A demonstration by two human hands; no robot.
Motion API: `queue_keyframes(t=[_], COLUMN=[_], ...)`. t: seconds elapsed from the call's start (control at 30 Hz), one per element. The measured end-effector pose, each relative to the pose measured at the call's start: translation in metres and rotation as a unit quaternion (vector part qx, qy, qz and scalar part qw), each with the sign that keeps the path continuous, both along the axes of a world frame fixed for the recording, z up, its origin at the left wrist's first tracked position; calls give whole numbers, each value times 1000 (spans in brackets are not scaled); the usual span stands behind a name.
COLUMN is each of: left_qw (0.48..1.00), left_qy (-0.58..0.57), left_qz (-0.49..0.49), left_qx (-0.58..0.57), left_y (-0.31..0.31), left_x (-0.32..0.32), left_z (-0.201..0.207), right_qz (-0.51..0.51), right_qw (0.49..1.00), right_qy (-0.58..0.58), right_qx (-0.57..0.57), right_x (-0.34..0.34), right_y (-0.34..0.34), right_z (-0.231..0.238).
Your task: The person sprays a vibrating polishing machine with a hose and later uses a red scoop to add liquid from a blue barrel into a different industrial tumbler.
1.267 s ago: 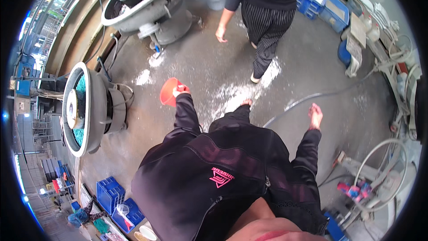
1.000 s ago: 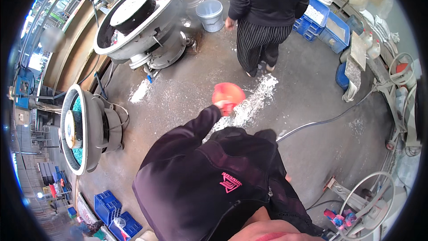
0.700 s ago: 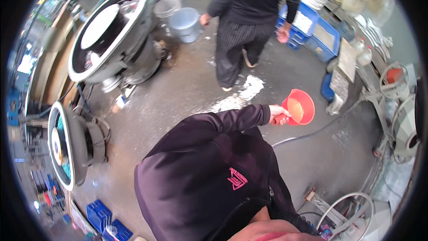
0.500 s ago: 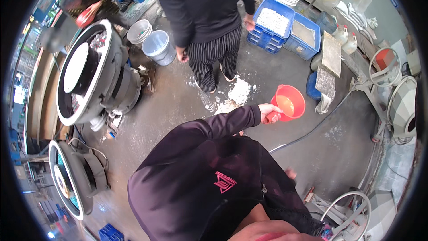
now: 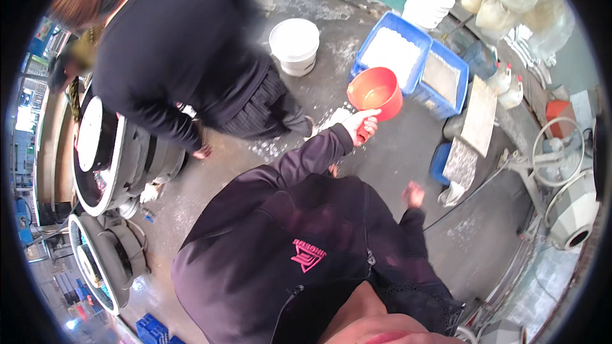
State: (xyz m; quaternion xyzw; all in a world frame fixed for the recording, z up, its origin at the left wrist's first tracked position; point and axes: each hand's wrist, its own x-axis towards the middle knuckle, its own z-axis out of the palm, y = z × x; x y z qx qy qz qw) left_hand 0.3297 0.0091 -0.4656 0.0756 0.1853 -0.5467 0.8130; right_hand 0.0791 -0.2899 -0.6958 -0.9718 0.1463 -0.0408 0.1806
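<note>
My left hand (image 5: pixel 362 127) is closed around the handle of a red plastic dipper (image 5: pixel 396 103), held out over the floor in front of me. The dipper's mouth faces up, and its rim overlaps the near side of a blue crate (image 5: pixel 361 50) of white material in view; whether they touch I cannot tell. My right hand (image 5: pixel 413 195) is raised at my right side, a little blurred. Its fingers look loosely apart, with nothing seen in them. White material (image 5: pixel 339 116) lies scattered on the floor beyond my left forearm.
A co-worker in a dark top (image 5: pixel 185 38) bends at the left beside a round bowl-shaped machine (image 5: pixel 115 199). Another such machine (image 5: pixel 115 255) stands nearer. A white bucket (image 5: pixel 294 48) stands ahead. A second blue crate (image 5: pixel 462 79), a slab (image 5: pixel 479 114) and a hose (image 5: pixel 465 207) lie rightward.
The dipper in my left hand has moved forward and left, toward the blue crates. My right hand has come up into fuller view. The co-worker has moved left and bent over.
</note>
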Motion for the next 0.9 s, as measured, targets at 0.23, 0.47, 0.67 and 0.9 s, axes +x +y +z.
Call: queue_keyframes(t=[0.23,0.47,0.67,0.9], left_qw=[996,975,924,942], left_qy=[38,-36,-265,-110], left_qz=[70,149,170,318], left_qx=[38,-161,-218,-19], left_y=[-8,8,70,129], left_x=[169,353,490,622], left_z=[5,20,103,34], right_qz=[-362,-345,-266,-52], right_qw=[812,813,826,891], right_qy=[230,237,118,43], right_qx=[394,404,483,449], right_x=[-55,177,468,887], right_y=[12,-47,-109,-115], right_z=[-38,-52,-37,41])
